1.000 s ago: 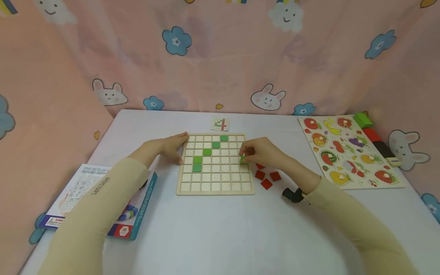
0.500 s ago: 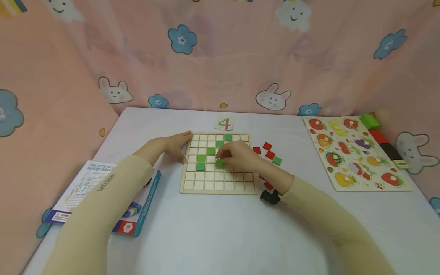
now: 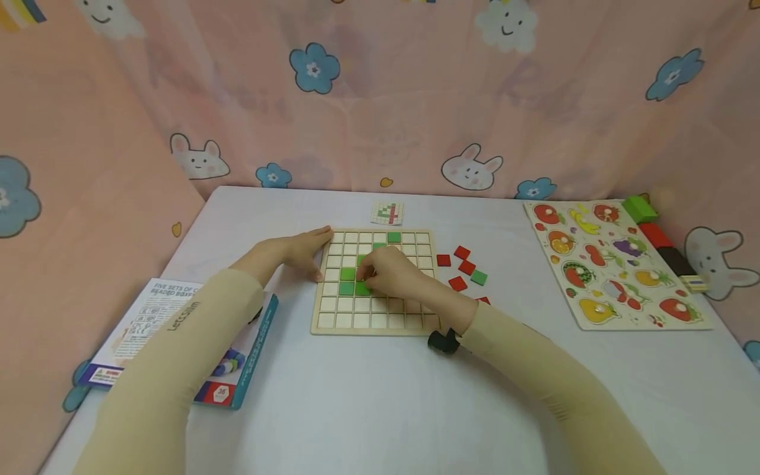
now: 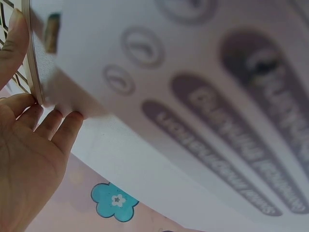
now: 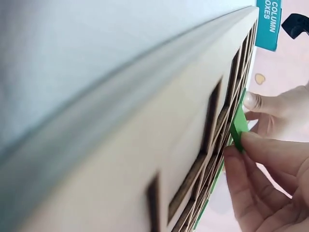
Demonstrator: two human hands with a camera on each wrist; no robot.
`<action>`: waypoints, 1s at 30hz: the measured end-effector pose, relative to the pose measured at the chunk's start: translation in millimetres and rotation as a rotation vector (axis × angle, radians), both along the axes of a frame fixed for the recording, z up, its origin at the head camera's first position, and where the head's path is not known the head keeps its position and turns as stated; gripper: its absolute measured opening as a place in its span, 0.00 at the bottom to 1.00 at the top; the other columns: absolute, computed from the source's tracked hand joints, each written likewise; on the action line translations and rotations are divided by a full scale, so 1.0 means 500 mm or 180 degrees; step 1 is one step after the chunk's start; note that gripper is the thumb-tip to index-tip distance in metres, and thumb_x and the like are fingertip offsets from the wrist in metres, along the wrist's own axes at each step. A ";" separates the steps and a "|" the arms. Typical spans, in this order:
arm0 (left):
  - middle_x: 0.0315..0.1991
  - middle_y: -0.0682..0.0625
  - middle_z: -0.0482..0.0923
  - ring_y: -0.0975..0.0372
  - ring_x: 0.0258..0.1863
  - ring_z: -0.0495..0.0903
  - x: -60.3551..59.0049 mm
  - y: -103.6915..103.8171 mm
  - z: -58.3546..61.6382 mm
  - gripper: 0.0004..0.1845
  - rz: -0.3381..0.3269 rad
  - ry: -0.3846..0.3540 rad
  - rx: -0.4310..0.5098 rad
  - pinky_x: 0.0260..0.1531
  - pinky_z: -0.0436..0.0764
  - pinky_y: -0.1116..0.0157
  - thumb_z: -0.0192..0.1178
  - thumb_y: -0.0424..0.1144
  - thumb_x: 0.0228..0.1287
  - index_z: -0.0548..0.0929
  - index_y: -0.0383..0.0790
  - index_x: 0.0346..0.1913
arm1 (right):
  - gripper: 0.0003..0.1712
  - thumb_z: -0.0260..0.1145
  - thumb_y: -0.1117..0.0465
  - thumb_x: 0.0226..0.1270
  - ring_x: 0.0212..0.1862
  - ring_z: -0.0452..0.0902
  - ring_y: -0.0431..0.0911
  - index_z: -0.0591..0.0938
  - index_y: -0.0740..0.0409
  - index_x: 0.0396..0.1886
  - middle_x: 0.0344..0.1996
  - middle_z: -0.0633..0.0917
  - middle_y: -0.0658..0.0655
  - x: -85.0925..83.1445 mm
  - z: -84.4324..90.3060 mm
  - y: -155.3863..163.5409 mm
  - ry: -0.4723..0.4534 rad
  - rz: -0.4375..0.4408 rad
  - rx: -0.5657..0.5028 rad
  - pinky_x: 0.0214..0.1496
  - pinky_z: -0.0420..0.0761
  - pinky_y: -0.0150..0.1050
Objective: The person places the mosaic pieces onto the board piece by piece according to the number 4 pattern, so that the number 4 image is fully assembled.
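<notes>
My right hand (image 3: 392, 272) pinches a green square tile (image 5: 238, 125) between thumb and fingers over the wooden grid board (image 3: 323, 323). In the right wrist view the tile is tilted, one edge down at a cell. In the head view it is just right of a dark green tile (image 3: 346, 288) lying in the board. Other green tiles step up diagonally to a tile (image 3: 394, 237) in the top row; my right hand partly covers some. My left hand (image 3: 301, 254) rests along the board's left edge, fingers extended to the far corner and thumb at the side.
Loose red tiles (image 3: 457, 284) and one green tile (image 3: 478, 278) lie right of the board. A pattern card (image 3: 388, 213) lies behind it. A boxed set (image 3: 255, 349) is under the left forearm; a fruit puzzle (image 3: 600, 290) and coloured blocks (image 3: 656, 235) lie at right.
My right hand has carried the green tile leftward from the board's right edge to the cell beside the lowest green tile. The left hand has stayed on the board's edge.
</notes>
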State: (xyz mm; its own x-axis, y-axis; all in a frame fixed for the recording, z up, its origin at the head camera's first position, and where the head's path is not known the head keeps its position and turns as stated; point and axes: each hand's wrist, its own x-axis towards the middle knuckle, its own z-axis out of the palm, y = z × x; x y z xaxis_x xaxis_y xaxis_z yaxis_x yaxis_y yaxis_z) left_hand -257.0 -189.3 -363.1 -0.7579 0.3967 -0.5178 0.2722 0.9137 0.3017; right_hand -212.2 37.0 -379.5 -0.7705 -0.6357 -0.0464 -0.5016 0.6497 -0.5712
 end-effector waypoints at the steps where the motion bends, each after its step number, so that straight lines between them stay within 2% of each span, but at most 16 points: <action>1: 0.82 0.41 0.32 0.44 0.81 0.37 0.000 0.000 0.001 0.56 -0.0005 0.0001 -0.0001 0.80 0.46 0.46 0.69 0.43 0.60 0.41 0.36 0.79 | 0.07 0.69 0.70 0.61 0.38 0.82 0.41 0.89 0.56 0.36 0.32 0.90 0.51 0.000 -0.001 -0.001 -0.0003 0.0017 0.0028 0.42 0.83 0.32; 6: 0.82 0.40 0.32 0.44 0.81 0.36 -0.001 -0.001 0.000 0.56 -0.0013 -0.0006 -0.0013 0.80 0.46 0.46 0.69 0.43 0.60 0.40 0.35 0.79 | 0.10 0.69 0.68 0.62 0.40 0.81 0.42 0.89 0.54 0.42 0.36 0.89 0.51 -0.002 0.001 0.006 -0.0039 0.0068 0.0170 0.43 0.83 0.34; 10: 0.82 0.40 0.31 0.44 0.81 0.36 -0.002 0.000 -0.003 0.57 -0.0036 0.0002 -0.0014 0.80 0.46 0.46 0.69 0.43 0.60 0.40 0.35 0.79 | 0.11 0.69 0.66 0.62 0.41 0.81 0.44 0.88 0.52 0.44 0.38 0.87 0.51 -0.014 0.016 0.042 -0.0113 0.0002 0.0273 0.44 0.82 0.36; 16: 0.82 0.40 0.31 0.44 0.81 0.36 -0.003 0.000 -0.005 0.57 -0.0038 0.0012 -0.0019 0.80 0.46 0.46 0.70 0.44 0.59 0.40 0.35 0.79 | 0.09 0.70 0.66 0.61 0.40 0.81 0.47 0.87 0.55 0.42 0.37 0.86 0.54 -0.063 0.037 0.170 -0.0208 -0.0056 0.0300 0.44 0.82 0.38; 20: 0.82 0.41 0.31 0.45 0.81 0.36 -0.003 0.001 -0.008 0.57 -0.0010 0.0011 0.0014 0.80 0.46 0.46 0.70 0.43 0.59 0.40 0.36 0.79 | 0.07 0.71 0.65 0.59 0.39 0.79 0.47 0.86 0.54 0.38 0.36 0.85 0.53 -0.085 0.040 0.271 -0.0372 -0.0119 0.0486 0.43 0.82 0.36; 24: 0.82 0.41 0.31 0.44 0.81 0.36 -0.004 0.002 -0.008 0.57 -0.0002 0.0013 0.0013 0.80 0.46 0.46 0.70 0.43 0.59 0.40 0.36 0.79 | 0.06 0.74 0.62 0.58 0.38 0.77 0.46 0.84 0.53 0.34 0.33 0.85 0.52 -0.091 0.035 0.349 -0.0524 -0.0191 0.0673 0.40 0.79 0.34; 30: 0.82 0.40 0.32 0.44 0.81 0.37 -0.004 0.000 -0.010 0.57 -0.0020 0.0043 -0.0014 0.80 0.46 0.46 0.70 0.44 0.59 0.40 0.35 0.79 | 0.18 0.77 0.49 0.54 0.37 0.73 0.46 0.81 0.55 0.33 0.31 0.81 0.53 -0.083 0.018 0.396 -0.0543 -0.0514 0.0880 0.37 0.74 0.35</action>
